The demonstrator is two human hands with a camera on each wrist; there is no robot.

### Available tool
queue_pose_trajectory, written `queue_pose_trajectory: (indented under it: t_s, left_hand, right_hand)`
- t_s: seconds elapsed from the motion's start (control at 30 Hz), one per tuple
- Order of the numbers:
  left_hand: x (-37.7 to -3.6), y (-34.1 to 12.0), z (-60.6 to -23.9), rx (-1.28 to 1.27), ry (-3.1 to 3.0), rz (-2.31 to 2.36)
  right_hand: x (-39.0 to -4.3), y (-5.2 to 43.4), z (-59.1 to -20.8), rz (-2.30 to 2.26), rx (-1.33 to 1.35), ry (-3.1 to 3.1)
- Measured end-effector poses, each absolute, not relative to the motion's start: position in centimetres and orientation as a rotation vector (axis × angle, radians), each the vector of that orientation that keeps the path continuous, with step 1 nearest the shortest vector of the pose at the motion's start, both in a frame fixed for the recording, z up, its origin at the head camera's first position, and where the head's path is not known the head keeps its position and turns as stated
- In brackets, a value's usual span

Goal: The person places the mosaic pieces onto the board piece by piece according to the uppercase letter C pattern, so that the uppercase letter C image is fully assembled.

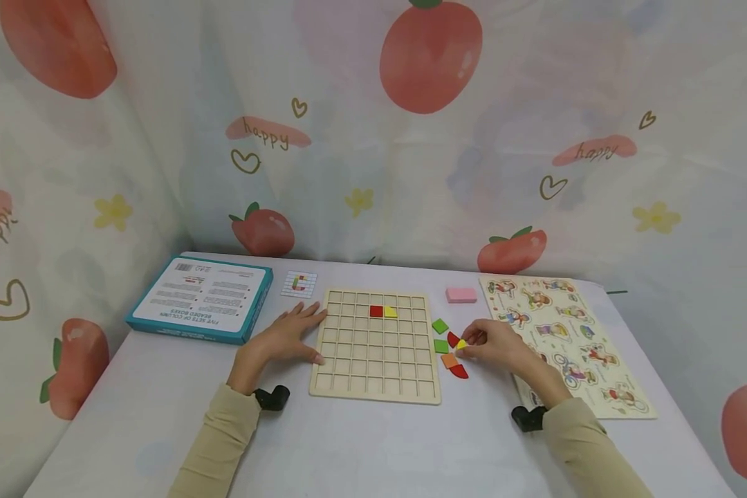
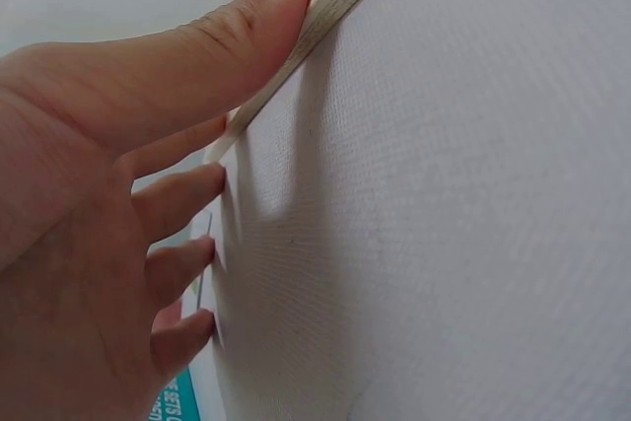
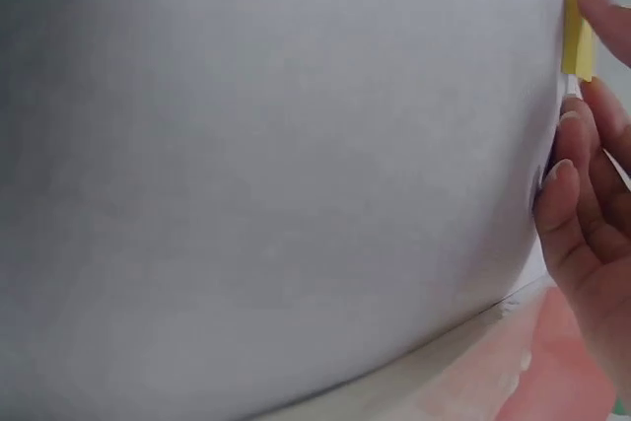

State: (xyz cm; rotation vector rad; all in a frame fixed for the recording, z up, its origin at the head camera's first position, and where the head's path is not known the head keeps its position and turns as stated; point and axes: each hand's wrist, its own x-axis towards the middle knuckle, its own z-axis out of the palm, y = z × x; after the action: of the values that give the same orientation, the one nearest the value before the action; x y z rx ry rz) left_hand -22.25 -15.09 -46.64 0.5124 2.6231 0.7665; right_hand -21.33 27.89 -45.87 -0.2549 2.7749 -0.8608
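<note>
Left hand: held with fingers spread and nearly straight; the grid board's left edge is touched by the thumb.
Right hand: a yellow piece is pinched between thumb and fingertip, just right of the grid board.
Grid board: laid flat on the table, between the hands.
Filled cells: a red square and a yellow square are set side by side in the second row from the top.
Loose pieces: two green pieces, an orange piece and two red pieces with curved edges are scattered between board and right hand.
Left side: a blue-edged box and a pattern card are placed beyond the left hand.
Right side: a pink block is seen near a picture board, which is partly covered by the right hand and forearm.
</note>
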Motion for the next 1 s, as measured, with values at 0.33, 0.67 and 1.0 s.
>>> queue_pose_trajectory:
  t_s: [0.33,0.67,1.0]
  left_hand:
    - [-22.1,-15.1,-46.6,0.499,2.613,0.776]
    - [-22.0,-15.1,-46.3,0.496,2.616,0.768]
    - [-22.0,-15.1,-46.3,0.495,2.62,0.761]
  right_hand:
    - [-21.8,27.9,-45.7,-0.947,-0.392,2.779]
    - [-23.0,26.7,-45.1,-1.031,-0.422,2.744]
    - [-24.6,24.2,-45.4,-1.088,-0.472,2.667]
